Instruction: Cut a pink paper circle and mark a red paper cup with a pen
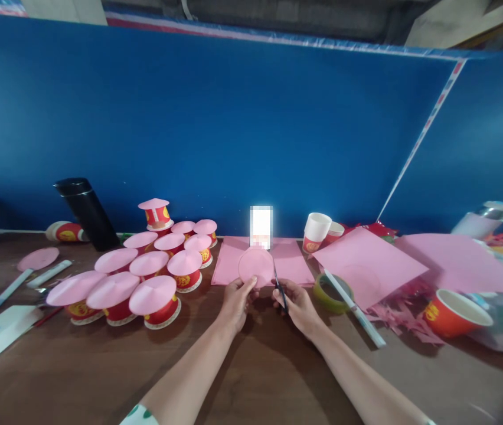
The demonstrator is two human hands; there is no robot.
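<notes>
"Blue wall (242, 130) at the back, brown table (251, 378) below it. What can we steer by?"

"Take the stack (229, 262), those pink sheets lying flat near the wall."

"Fine. Where is the disc (255, 267)?"

"Over the stack's near edge, about midway along as seen from here. It is pink and round. Whether it touches the sheets, I cannot tell."

"And the left hand (238, 302)?"

"Just on the near side of the stack, pinching the disc by its lower edge, thumb on top and the other fingers curled below."

"Right hand (294, 302)?"

"Also on the near side of the stack, closed round the scissors (281, 292). Their blades point toward the wall, right beside the disc's right edge. I can't make out whether they touch it."

"What else sits around the stack?"

"At its far edge, a glowing screen (261, 227), its picture blurred out. Left of it, a cluster of red cups wearing pink cones (153, 293), and beyond those a black flask (87, 212), which looks tilted."

"To its right?"

"Just beside it, a green tape roll (322, 299) with a white cutter (362, 324) leaning across. Behind the roll, near the stack's far right corner, a white-and-red cup (316, 227). Farther right come a loose sheet (369, 257), pink scraps (411, 319) and an orange cup (438, 316), lying tilted."
</notes>
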